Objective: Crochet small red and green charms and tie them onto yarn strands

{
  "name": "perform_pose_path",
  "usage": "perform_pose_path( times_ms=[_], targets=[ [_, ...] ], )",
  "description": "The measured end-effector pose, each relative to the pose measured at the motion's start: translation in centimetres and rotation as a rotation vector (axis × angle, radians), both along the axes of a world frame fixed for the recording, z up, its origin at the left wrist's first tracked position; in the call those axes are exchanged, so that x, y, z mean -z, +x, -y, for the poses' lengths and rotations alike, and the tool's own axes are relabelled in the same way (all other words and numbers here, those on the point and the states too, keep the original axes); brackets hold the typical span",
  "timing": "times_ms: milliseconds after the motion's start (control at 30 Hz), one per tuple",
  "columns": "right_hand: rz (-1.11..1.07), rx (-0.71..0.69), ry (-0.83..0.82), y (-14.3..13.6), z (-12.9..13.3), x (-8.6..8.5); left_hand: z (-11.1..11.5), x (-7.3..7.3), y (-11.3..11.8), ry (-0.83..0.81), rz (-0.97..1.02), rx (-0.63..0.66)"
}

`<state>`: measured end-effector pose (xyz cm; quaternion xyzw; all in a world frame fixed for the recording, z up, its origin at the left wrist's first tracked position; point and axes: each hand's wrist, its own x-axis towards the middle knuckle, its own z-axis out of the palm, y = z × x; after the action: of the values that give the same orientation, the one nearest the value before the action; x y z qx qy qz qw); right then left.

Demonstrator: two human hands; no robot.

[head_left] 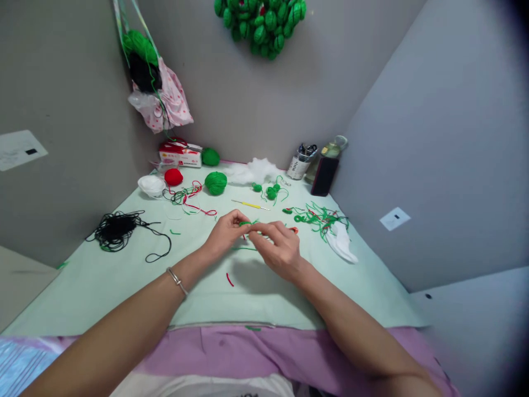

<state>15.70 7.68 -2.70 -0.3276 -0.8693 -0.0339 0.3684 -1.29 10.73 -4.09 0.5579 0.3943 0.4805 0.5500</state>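
Note:
Over the middle of the table, my left hand (226,231) pinches a small green yarn piece (244,224) between thumb and fingers. My right hand (278,246) meets it from the right, its fingertips closed at the same piece; what exactly they grip is too small to tell. A green strand (244,248) hangs or lies just under the hands. Behind them rests a yellow crochet hook (250,205). Orange handles (293,230) show partly behind my right hand. A short red yarn piece (230,280) lies nearer the front edge.
Black yarn (117,229) is heaped at left. Balls of white (152,186), red (173,177) and green yarn (215,183) stand behind. Green strands (322,218) and white cloth (341,242) lie right. At the back are stuffing (258,171), a pen cup (299,165) and a phone (325,176).

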Motion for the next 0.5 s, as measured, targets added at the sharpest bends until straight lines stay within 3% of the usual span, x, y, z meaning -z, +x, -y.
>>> perform_pose_path(
  times_ms=[133, 267, 500],
  targets=[
    [-0.212, -0.107, -0.375, -0.9, 0.4, 0.0, -0.1, 0.2, 0.0, -0.012, 0.038, -0.012],
    [-0.495, -0.193, -0.809, -0.2, 0.4, -1.5, -0.1, -0.1, 0.0, 0.025, 0.090, -0.039],
    [-0.683, -0.253, -0.849, 3.3, -0.1, -4.3, -0.8, -0.4, -0.8, 0.014, 0.122, -0.199]
  ],
)
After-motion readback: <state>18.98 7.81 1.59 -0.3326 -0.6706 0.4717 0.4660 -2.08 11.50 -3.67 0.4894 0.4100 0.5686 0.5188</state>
